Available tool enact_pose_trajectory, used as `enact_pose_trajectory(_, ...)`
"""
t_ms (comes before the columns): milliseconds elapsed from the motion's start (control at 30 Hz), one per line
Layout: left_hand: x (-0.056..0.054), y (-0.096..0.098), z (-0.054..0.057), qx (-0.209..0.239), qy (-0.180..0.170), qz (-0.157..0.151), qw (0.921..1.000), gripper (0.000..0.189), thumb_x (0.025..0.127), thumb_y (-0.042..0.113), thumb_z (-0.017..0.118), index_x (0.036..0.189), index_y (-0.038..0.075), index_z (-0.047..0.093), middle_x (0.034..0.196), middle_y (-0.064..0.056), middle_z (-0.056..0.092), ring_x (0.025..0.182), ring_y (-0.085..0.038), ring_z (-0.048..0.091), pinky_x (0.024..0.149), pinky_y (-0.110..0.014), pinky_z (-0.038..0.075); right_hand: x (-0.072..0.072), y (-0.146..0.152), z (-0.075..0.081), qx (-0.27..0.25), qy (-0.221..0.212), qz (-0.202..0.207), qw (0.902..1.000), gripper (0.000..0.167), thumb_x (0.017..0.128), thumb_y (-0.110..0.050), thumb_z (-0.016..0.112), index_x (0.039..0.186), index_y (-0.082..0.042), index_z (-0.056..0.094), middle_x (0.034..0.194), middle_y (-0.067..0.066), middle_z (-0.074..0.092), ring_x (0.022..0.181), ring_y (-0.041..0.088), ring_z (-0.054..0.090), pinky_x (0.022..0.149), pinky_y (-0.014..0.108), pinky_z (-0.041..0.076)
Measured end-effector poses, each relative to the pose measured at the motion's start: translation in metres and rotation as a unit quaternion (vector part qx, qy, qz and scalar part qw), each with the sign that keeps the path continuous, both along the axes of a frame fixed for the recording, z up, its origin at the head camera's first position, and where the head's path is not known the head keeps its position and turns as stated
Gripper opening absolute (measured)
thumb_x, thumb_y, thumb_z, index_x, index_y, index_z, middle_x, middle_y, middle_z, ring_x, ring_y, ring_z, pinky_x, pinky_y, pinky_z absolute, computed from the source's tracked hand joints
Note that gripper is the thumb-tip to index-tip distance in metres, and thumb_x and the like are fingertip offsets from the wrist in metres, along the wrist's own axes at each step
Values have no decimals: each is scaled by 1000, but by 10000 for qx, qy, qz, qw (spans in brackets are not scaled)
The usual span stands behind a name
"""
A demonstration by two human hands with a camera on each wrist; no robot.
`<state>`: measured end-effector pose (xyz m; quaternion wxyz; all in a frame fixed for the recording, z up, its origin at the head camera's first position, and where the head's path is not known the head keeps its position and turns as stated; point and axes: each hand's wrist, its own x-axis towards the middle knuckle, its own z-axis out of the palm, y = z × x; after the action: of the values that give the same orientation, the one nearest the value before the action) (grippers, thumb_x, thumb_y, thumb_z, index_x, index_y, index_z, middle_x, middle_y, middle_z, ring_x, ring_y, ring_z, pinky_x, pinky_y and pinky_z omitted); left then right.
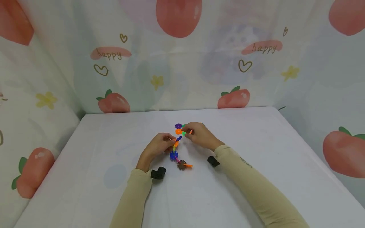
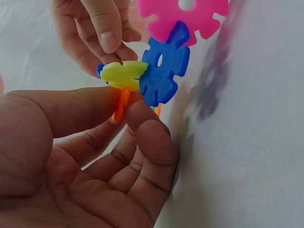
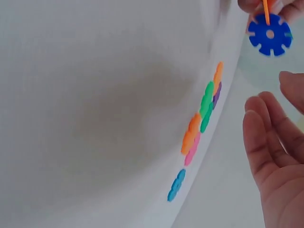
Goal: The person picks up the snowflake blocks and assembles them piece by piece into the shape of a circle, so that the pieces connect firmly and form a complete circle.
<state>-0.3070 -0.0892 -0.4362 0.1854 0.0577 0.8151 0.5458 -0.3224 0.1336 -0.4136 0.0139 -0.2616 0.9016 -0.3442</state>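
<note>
A chain of notched plastic flower discs hangs from my left hand (image 1: 159,144), whose thumb and fingers pinch an orange disc (image 2: 122,103). Joined beyond it are a yellow disc (image 2: 123,73), a blue disc (image 2: 164,71) and a pink disc (image 2: 187,19). The lower end has a brown disc (image 1: 182,165) and an orange disc (image 1: 188,166). At the upper end a second blue disc (image 3: 270,45) is slotted onto the orange one. My right hand (image 3: 280,147) is just beside that end, fingers slightly bent and apart, nothing between them.
Loose discs lie on the white table (image 1: 242,126) beyond my hands, among them a purple disc (image 1: 178,126), another orange disc (image 1: 178,131) and a light blue disc (image 3: 176,185). My right hand partly covers this group in the head view. A printed curtain (image 1: 185,69) stands behind the table.
</note>
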Motion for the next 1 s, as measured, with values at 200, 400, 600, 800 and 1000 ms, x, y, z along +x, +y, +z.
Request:
enact_pose_trajectory(200,-3,-4,0,-56,-112,122,9998,19,109,17,65,119,2,70,95,-9,68,80,-21,62,74,-28,53,-9,10,4,-110,-44,-202,9997,27,103,1,66,129,4,71,123,19,71,111,31,64,98,45,56)
enact_pose_trajectory(400,-2,-7,0,6,-258,145,9996,22,109,19,64,124,4,67,98,-10,70,83,-23,62,75,-28,53,-19,20,4,-151,-181,-510,9984,29,104,1,64,132,4,70,130,21,68,119,35,61,104,49,53)
enact_pose_trajectory(600,-1,-5,0,114,-258,145,9995,27,112,25,59,129,4,64,102,-11,68,84,-23,62,75,-28,54,-29,33,-3,-5,-402,-810,9959,32,106,0,60,137,2,68,139,20,65,131,40,55,112,54,46)
enact_pose_trajectory(800,-1,-4,-2,170,-236,159,9995,33,112,29,59,132,4,65,103,-10,67,80,-22,61,72,-27,54,-38,47,-11,110,-620,-986,9931,35,106,1,56,139,3,67,143,22,62,137,42,51,117,58,39)
enact_pose_trajectory(1000,-2,-6,-2,16,-218,105,9997,40,111,35,61,134,3,70,99,-8,67,78,-20,60,73,-26,53,-44,55,-19,664,-570,-958,9915,37,105,0,58,140,6,66,142,28,59,137,47,48,116,57,41)
